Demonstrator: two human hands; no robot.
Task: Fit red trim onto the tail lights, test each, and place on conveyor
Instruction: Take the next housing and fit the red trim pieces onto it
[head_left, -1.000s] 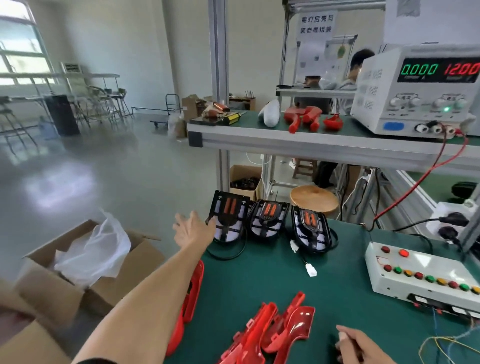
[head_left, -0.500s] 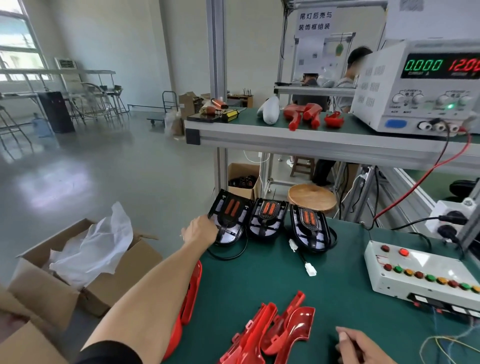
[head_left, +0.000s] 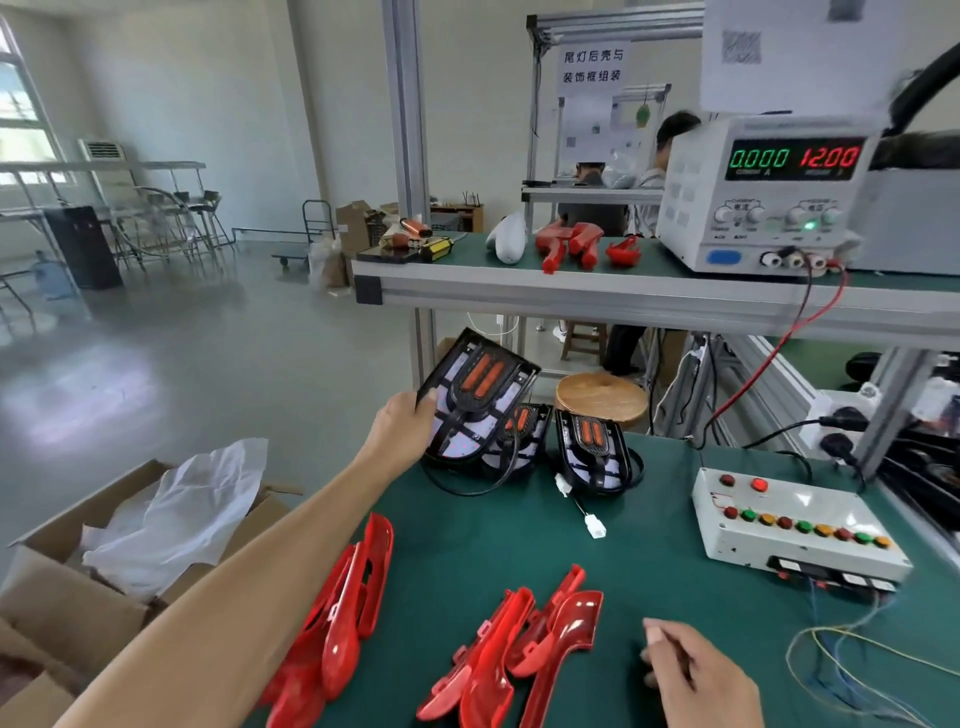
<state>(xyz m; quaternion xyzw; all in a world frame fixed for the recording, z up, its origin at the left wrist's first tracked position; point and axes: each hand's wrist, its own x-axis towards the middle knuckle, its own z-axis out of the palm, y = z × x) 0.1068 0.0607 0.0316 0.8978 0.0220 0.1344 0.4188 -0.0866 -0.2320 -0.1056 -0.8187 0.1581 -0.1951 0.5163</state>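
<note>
Gripping tail light (head_left: 475, 397) in left hand (head_left: 400, 431) fingers, long axis tilted upward.

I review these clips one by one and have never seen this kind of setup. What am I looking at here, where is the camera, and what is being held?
There is no robot: a person works with bare hands, filmed by a wide-angle camera worn on the head, looking forward and down. The left hand has a grip on one black tail light, lifted and tilted off the green bench. Two more tail lights stand behind it. The right hand rests near the front edge, holding nothing that shows. Red trim pieces lie in front, a button box sits to the right, and a power supply stands on the shelf above.
</note>
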